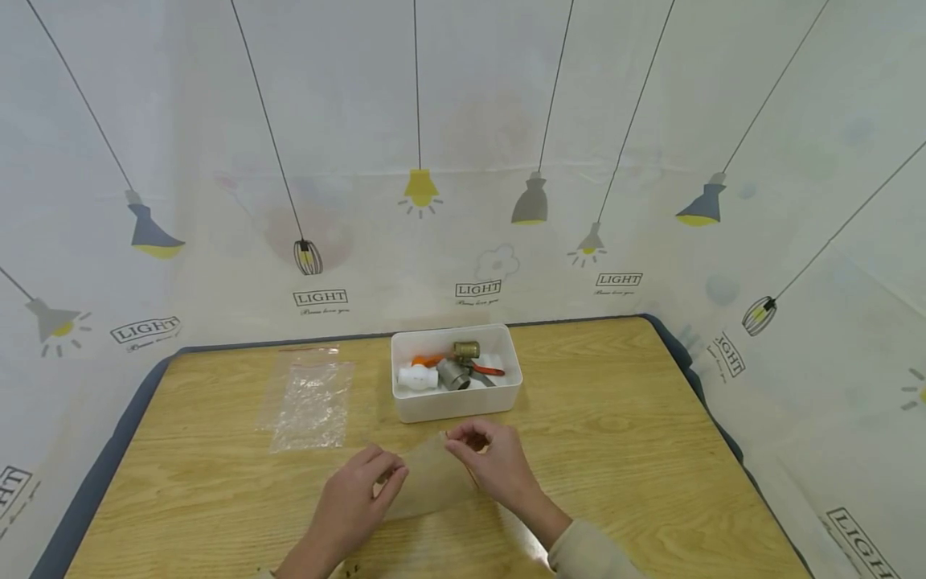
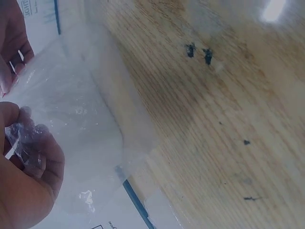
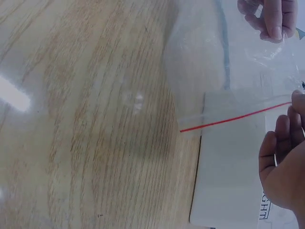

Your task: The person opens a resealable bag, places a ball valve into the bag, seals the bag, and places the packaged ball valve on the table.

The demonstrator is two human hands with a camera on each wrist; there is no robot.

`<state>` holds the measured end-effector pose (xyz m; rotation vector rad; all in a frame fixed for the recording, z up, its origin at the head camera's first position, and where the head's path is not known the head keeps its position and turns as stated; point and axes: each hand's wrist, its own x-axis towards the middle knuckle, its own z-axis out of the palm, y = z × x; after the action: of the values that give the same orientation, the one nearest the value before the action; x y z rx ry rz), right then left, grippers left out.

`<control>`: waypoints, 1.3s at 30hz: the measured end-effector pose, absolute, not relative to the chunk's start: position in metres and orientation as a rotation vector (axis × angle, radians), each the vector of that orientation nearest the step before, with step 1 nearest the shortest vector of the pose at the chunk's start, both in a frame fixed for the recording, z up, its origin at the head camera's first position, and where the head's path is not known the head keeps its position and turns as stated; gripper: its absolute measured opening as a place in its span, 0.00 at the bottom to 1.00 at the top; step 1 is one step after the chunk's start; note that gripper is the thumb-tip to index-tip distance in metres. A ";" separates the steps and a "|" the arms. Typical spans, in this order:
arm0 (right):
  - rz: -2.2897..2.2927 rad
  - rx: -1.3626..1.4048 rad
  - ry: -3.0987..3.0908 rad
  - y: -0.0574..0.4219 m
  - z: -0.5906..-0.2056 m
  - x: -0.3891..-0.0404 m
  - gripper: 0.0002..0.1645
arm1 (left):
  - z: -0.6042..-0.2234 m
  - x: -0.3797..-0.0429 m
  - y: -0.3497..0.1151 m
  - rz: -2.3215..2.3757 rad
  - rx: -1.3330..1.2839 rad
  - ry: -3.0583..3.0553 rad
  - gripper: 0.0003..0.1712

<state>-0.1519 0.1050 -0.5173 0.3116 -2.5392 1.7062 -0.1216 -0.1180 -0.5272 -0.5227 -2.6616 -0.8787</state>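
Observation:
A clear zip bag (image 1: 434, 482) with a red strip along its mouth (image 3: 233, 118) is stretched between both hands, close over the table. My left hand (image 1: 354, 498) pinches the plastic, which bunches up between thumb and fingers in the left wrist view. Thumb and forefinger of my right hand (image 1: 499, 466) pinch the bag at the red-striped edge. Nothing shows inside the bag. Just beyond the hands stands a white box (image 1: 459, 408) holding a white fitting (image 1: 418, 378), a grey metal fitting (image 1: 453, 375), a brass fitting (image 1: 466, 350) and red and orange pieces.
Two more clear zip bags (image 1: 311, 406) lie overlapping on the wooden table (image 1: 615, 418), left of the box. A wall sheet printed with lamps (image 1: 376, 265) rises behind the table and along its sides. Dark marks (image 2: 199, 52) spot the tabletop near the left hand.

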 end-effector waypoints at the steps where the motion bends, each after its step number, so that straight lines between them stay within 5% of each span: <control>1: 1.715 0.320 -2.545 0.105 -0.518 -0.152 0.02 | -0.527 -0.122 -0.118 -0.879 -0.524 -2.660 0.05; 20: 1.894 0.673 -2.656 0.118 -0.513 -0.153 0.09 | -0.525 -0.122 -0.122 -0.902 -0.504 -2.703 0.04; 39: 1.856 0.647 -2.722 0.114 -0.482 -0.148 0.06 | -0.526 -0.124 -0.124 -0.913 -0.525 -2.724 0.07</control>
<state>-0.1477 0.1141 -0.4823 0.6467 -2.7222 1.8562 -0.1241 -0.1240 -0.5263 -0.5253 -2.7236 -0.9134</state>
